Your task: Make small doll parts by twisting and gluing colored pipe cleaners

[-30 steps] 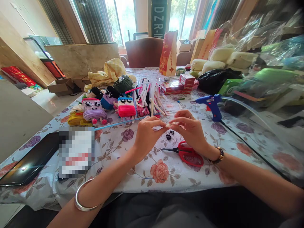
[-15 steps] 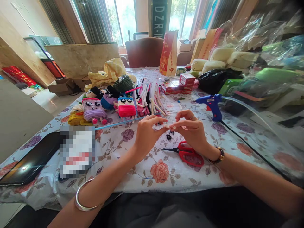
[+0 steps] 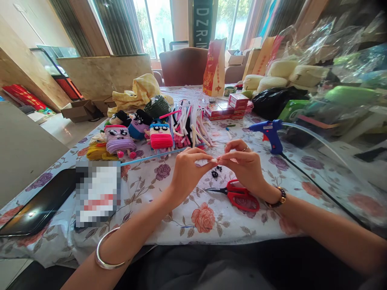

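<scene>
My left hand (image 3: 190,171) and my right hand (image 3: 246,169) meet above the middle of the table, thumbs and fingertips pinched together. Between them shows a small whitish piece (image 3: 214,160), too small and covered to name. Just below the fingers lie a few little black bits (image 3: 215,174) on the cloth. Scissors with red handles (image 3: 242,196) rest under my right hand, blades pointing left. To the right of that hand stands a blue hot glue gun (image 3: 270,135) with a clear glue stick in its back. A light blue stem (image 3: 151,156) lies left of my left hand.
Several fuzzy dolls (image 3: 119,139) sit at the left, beside a bundle of pipe cleaners (image 3: 193,125). Small red boxes (image 3: 222,109) and a paper bag (image 3: 214,68) stand farther back. A black tray (image 3: 39,203) lies at the left; the glue gun's cord (image 3: 320,189) runs right.
Both hands stay almost in place. The fingertips have shifted slightly around the small whitish piece, and my left fingers are a little closer together.
</scene>
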Available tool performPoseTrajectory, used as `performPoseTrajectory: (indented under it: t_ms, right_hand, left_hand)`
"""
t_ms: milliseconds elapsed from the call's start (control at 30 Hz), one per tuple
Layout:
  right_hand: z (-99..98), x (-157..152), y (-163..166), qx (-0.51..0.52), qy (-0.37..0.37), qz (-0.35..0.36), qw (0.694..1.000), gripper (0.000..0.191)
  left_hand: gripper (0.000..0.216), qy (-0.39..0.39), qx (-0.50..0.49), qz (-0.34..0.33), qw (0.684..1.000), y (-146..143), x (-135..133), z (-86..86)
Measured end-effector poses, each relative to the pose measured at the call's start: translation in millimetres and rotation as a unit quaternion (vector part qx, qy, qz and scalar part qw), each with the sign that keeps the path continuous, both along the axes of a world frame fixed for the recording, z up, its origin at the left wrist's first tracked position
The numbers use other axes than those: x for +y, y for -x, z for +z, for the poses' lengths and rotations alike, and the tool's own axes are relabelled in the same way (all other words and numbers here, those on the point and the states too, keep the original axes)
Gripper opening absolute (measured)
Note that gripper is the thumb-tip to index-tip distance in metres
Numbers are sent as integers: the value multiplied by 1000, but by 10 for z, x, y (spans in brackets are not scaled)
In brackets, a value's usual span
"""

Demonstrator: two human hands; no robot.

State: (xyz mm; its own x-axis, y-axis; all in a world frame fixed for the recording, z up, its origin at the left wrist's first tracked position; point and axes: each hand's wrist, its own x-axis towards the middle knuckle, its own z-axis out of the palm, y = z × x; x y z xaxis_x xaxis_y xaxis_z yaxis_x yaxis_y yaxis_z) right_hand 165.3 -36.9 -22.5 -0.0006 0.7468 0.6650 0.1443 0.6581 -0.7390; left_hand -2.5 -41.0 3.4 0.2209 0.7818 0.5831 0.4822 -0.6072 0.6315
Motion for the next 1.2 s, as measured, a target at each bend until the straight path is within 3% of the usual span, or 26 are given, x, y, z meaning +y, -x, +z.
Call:
performPoseTrajectory:
  t_ms: [167,400,633,1000,1200]
  right_hand:
    - [-24,20,-4,7,3,14,1000,15]
    - [-6,-2,10,10,34,22,999,25]
    - [-24,18,-8,-6,-6,1,1000,16]
    - [-37,16,2,13,24,20,999,15]
    - [-23,3,1,0,24,27,999,14]
  left_hand:
    - [17,-11,-3,15,1000,-4,2,7]
    - [6,-40,-4,-3,999,18,28,-8]
    - [6,-10,15,3,1000,14,2,9]
    - [24,30,16,24,999,-1,-13,17]
    - [13,4,-6,9,1000,-3,-29,38]
